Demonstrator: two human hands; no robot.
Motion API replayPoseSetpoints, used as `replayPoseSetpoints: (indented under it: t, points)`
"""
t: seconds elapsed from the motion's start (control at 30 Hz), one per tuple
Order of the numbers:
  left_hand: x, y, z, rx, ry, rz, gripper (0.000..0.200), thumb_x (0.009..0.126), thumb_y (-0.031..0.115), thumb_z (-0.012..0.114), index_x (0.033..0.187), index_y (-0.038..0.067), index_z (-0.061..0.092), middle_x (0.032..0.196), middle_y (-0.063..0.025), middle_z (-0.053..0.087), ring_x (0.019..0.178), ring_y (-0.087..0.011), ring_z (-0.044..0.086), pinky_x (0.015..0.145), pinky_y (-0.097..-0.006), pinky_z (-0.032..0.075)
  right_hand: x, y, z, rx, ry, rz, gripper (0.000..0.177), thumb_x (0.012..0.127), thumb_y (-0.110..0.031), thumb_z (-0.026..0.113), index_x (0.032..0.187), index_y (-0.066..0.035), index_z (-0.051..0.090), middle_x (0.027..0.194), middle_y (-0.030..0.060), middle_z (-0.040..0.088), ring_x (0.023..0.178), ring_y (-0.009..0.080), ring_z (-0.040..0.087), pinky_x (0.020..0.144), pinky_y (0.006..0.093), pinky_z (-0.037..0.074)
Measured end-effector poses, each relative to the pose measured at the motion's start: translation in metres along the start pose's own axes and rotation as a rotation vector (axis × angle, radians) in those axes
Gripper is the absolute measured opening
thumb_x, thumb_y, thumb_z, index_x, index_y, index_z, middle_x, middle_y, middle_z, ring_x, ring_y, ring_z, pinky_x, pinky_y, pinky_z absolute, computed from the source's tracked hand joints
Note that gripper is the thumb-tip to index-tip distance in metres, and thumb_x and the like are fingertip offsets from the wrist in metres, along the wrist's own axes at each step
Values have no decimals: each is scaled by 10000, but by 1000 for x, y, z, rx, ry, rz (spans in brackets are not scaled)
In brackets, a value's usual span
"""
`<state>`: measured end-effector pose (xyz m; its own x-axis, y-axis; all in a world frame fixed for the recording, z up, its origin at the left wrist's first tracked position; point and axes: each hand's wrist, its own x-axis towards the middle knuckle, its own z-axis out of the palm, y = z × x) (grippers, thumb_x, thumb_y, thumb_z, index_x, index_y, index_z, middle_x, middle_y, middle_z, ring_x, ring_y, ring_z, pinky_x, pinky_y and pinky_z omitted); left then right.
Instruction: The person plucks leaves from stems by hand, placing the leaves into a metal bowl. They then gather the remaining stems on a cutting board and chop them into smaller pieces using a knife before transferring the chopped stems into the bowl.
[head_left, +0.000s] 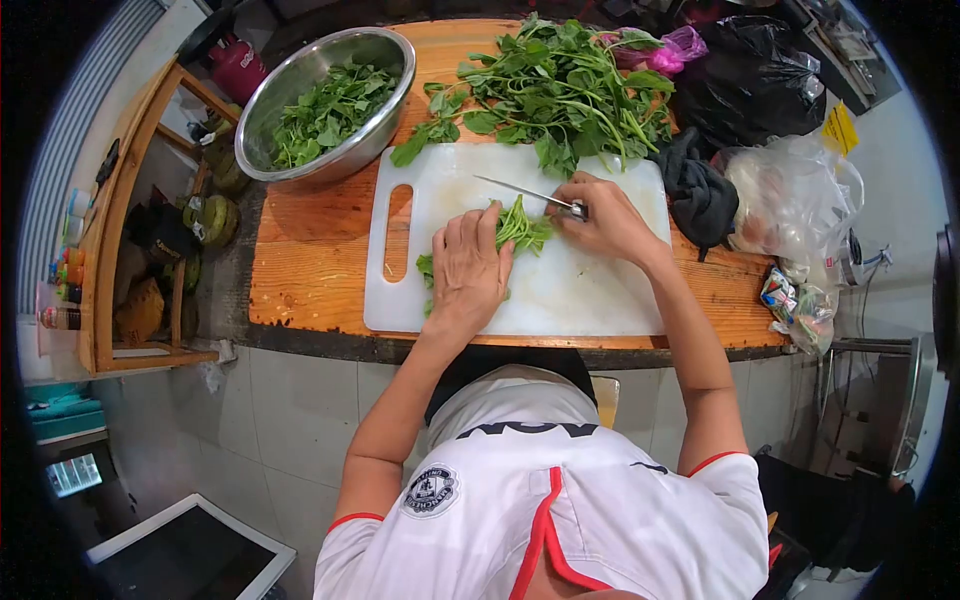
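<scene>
On a smooth white plastic cutting board [560, 295], the left hand [468, 268] lies flat and open, pinning a leafy green bundle [522, 228], while the right hand [602, 220] grips a slim steel knife [518, 188], on a worn wooden counter [305, 265] above pale tiles [300, 420].

You are standing in a home kitchen. A wooden desk [310, 260] with a tiled front [290, 420] carries a white cutting board [590, 290], where a knife [515, 188] is cutting a bunch of greens [525, 228]. A steel bowl [300, 75] of picked leaves and a loose pile of leafy stems [560, 90] sit behind the board. Plastic bags [790, 200] crowd the desk's right end. To the left, a wooden shelf [105, 230] holds bottles, with a red gas cylinder [238, 65] beyond it.
</scene>
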<state>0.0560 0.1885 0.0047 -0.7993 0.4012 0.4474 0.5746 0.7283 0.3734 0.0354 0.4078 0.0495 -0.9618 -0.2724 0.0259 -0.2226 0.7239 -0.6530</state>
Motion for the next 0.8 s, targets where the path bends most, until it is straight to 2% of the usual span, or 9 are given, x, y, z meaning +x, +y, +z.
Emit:
replayPoseSetpoints:
  t: [0.07,0.17,0.27,0.47,0.53,0.6,0.67,0.73,0.8]
  points:
    - [0,0,-1,7,-37,-3,343,872,170,610,1173,54,493,1121,-116,502,1077,-281,474,925,-423,350,-6,7,1,-7,51,47,234,752,-103,645,943,31,670,887,187,614,781,339,601,724,393,470]
    - [0,0,-3,0,-85,-14,269,875,161,602,1108,61,512,1128,-111,503,1077,-281,473,928,-424,350,-16,7,-7,67,91,138,225,758,-117,653,938,18,660,797,134,607,689,234,572,658,345,457]
    - [2,0,-3,-13,-55,-1,235,875,157,597,1074,59,517,1140,-112,507,1073,-284,473,928,-426,351,-17,10,-8,197,-5,276,211,774,-117,649,948,1,651,735,66,597,620,138,496,598,295,421]
    - [0,-3,-2,-45,-61,0,319,889,157,588,1166,21,510,1177,-146,520,1114,-308,472,985,-449,340,1,-9,2,197,115,90,166,833,-78,689,976,-12,635,733,-42,529,584,43,379,528,227,330]
    - [-1,-4,-2,-80,-56,-14,344,886,159,592,1184,14,503,1180,-157,526,1113,-312,473,991,-455,338,23,-24,1,250,148,89,191,831,-70,703,996,1,635,760,-50,556,612,27,384,535,212,324]
    - [-1,-3,-7,-118,-28,-36,359,885,157,591,1194,3,489,1176,-166,525,1110,-317,474,993,-454,337,57,-42,2,207,216,-33,208,811,-149,706,977,-30,664,748,39,635,572,99,461,556,278,408]
    - [1,-3,-9,-139,-29,-48,368,885,153,588,1197,-9,478,1179,-178,518,1108,-326,473,990,-454,341,102,-66,5,124,268,-293,189,859,-177,684,935,-6,650,754,16,613,621,72,460,565,274,399]
    - [0,-4,-6,-139,-64,-51,370,885,149,584,1193,-21,469,1190,-193,506,1106,-340,471,981,-457,350,140,-105,2,42,245,-334,298,871,-289,667,953,-2,675,716,51,611,608,116,491,590,318,435]
    - [0,-5,-5,-125,-1,-33,355,884,143,585,1173,-27,470,1186,-204,496,1096,-353,471,964,-461,362,166,-126,7,114,236,-310,386,869,-345,656,1021,9,685,684,66,613,579,136,512,585,328,440]
